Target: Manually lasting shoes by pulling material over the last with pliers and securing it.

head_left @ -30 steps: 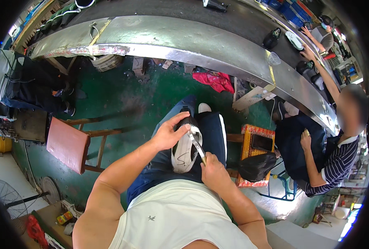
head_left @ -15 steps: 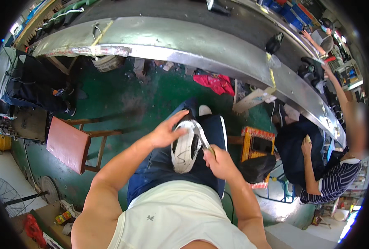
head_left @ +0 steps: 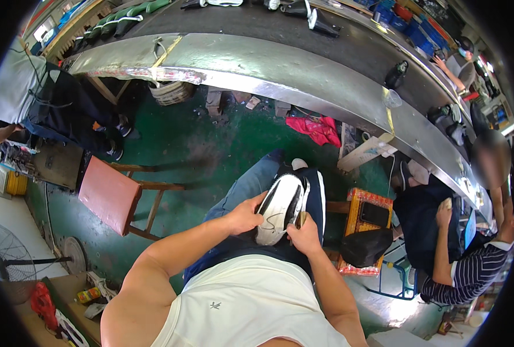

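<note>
On my lap lies a shoe upper (head_left: 281, 205), bottom side up, with a whitish sole face carrying a dark curvy mark and black material around its edge. My left hand (head_left: 246, 216) grips its left side, thumb on the pale face and fingers around the dark edge. My right hand (head_left: 304, 235) is closed around a metal, pliers-like tool (head_left: 302, 220) with a brownish handle, upright against the shoe's right side. The tool's working end is mostly hidden by the shoe and my hand.
A long metal-edged bench (head_left: 234, 55) crosses ahead, bearing shoes (head_left: 397, 74). A pink-topped stool (head_left: 111, 195) stands left. To the right, an orange-patterned stool (head_left: 354, 214) holds a phone (head_left: 375, 211) and a black item (head_left: 365, 247). Co-workers are at both sides.
My left hand has moved from the shoe's far end down its left side. The shoe has tilted, and the tool has shifted from its far end to the right side near my right hand.
</note>
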The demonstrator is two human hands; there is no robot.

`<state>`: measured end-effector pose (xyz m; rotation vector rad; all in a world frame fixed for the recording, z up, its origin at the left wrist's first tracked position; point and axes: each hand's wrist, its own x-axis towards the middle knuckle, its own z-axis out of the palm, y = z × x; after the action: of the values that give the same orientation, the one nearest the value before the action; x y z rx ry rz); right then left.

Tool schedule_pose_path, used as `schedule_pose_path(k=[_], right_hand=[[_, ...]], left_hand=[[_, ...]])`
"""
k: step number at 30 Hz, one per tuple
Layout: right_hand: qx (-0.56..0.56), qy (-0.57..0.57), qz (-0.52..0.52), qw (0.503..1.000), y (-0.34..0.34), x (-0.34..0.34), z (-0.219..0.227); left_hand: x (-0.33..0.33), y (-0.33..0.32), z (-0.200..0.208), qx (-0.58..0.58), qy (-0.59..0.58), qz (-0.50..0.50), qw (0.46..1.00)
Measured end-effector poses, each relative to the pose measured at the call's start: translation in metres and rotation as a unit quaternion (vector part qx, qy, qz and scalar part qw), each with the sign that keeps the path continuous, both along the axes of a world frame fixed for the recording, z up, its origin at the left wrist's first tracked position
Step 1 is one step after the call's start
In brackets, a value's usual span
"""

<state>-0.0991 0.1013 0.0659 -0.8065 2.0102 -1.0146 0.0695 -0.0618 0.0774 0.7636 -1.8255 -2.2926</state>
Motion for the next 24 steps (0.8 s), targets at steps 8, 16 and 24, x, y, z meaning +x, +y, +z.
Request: schedule_pose_path(k=[8,16,24], right_hand=[[-0.051,-0.212,-0.066,0.974,0.059,-0.045,0.029],[0.094,0.100,0.212,0.967,0.088,-0.057,0.068],[0.322,0.178,0.376,0.850,0.010,-0.077,0.130]], left_hand=[[-0.032,0.012,-0.030,0.145,0.001,-0.066,0.987],[-0.051,0.043,-0.036,-0.047,-0.080,-0.045,0.995],[-0.057,0.067,-0.038,-0.274,-0.169,-0.062,0.945]])
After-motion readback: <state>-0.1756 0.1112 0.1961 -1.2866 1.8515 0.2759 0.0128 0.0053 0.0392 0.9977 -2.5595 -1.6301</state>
